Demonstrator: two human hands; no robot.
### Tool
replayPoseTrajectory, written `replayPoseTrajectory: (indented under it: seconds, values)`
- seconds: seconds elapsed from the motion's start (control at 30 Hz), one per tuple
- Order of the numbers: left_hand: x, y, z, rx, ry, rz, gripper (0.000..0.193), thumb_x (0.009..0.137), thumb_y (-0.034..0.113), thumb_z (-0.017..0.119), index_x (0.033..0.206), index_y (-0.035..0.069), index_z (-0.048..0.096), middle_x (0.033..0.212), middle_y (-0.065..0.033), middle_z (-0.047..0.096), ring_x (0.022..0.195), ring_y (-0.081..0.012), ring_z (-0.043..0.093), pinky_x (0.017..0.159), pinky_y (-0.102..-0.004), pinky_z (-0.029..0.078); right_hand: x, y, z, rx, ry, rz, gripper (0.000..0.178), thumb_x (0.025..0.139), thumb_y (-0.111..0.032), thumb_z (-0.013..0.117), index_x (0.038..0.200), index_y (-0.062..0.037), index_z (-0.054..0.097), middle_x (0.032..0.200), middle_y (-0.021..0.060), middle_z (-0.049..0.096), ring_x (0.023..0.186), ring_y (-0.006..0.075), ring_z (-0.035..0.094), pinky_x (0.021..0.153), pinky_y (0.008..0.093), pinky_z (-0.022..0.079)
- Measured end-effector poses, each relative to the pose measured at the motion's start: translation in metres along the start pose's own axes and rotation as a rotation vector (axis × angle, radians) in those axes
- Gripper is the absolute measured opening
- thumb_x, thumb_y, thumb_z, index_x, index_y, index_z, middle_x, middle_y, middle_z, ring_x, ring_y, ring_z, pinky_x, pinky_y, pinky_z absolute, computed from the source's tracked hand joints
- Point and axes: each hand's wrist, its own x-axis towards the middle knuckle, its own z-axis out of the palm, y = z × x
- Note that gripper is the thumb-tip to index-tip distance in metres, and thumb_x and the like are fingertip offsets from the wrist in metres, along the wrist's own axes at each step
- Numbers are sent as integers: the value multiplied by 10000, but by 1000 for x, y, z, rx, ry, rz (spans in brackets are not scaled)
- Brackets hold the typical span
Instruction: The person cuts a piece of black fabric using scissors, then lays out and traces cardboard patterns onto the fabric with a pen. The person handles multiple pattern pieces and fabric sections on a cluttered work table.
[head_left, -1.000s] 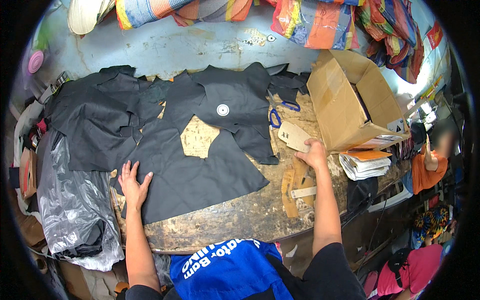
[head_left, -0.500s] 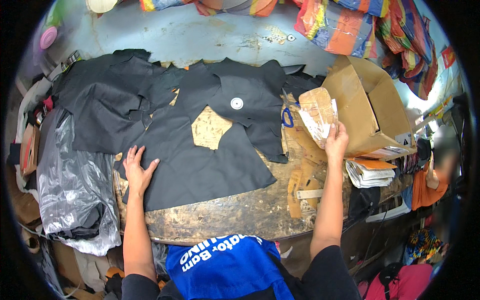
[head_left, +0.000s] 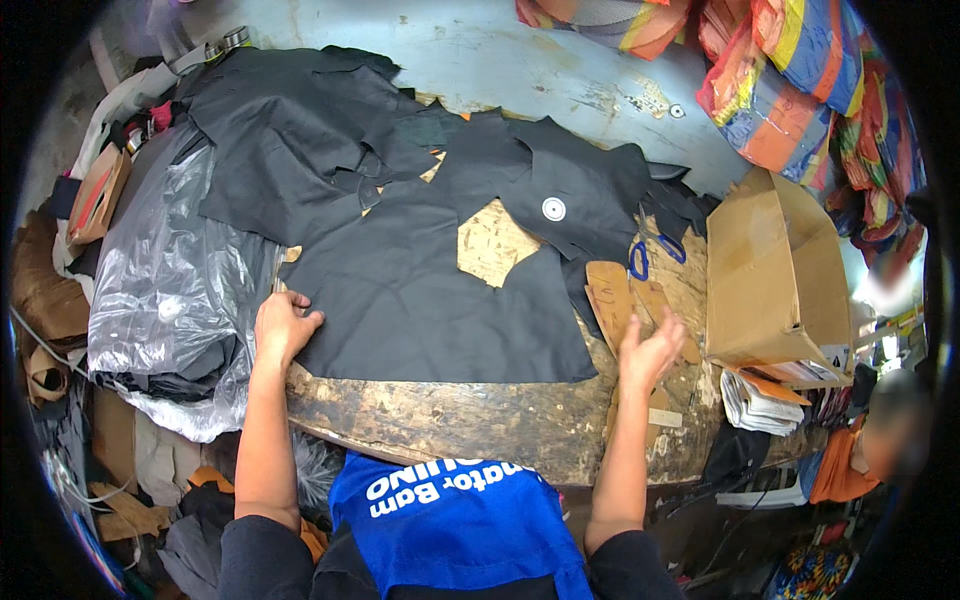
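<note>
Clear bag (head_left: 155, 290) holds black material (head_left: 185, 388); right hand (head_left: 646, 356) is spread beside a tan piece (head_left: 608, 298), near cardboard box (head_left: 752, 275); left hand (head_left: 284, 326): grip I cannot tell

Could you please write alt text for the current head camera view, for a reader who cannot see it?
A person's left hand is at the left edge of black material spread over a worn wooden table, while the right hand is open near flat brown pieces. Blue-handled scissors lie beyond the right hand, with an open cardboard box farther right.
</note>
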Motion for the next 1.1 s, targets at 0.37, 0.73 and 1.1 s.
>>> replayPoseTrajectory:
  seconds: [0.37, 0.73, 1.1]
  values:
    - [-4, -15, 3, -1052, -463, -71, 439, 753, 15, 680, 1151, -87, 525, 1018, -119, 641, 858, -158, 628, 788, -258, 496, 12, -86, 13, 285, -940, 34, 432, 679, -273, 760, 900, 64, 604, 874, 209, 640, 870, 318, 626, 777, 380, 477]
    - [-7, 4, -56, -1096, -388, 359, 427, 784, 27, 653, 1196, -25, 554, 1112, -61, 618, 991, -115, 552, 912, -271, 423, 83, -76, -56, 1306, -599, 28, 198, 814, 8, 615, 1006, 28, 568, 964, 51, 614, 876, 98, 549, 799, 232, 437]
    - [-11, 37, -87, -1208, -228, 632, 595, 748, -17, 669, 1300, -18, 446, 1261, -94, 533, 1158, -156, 481, 1010, -300, 338, 107, -39, -97, 1362, -360, 64, 200, 817, -21, 646, 1004, 3, 579, 964, 31, 619, 853, 89, 552, 793, 233, 439]
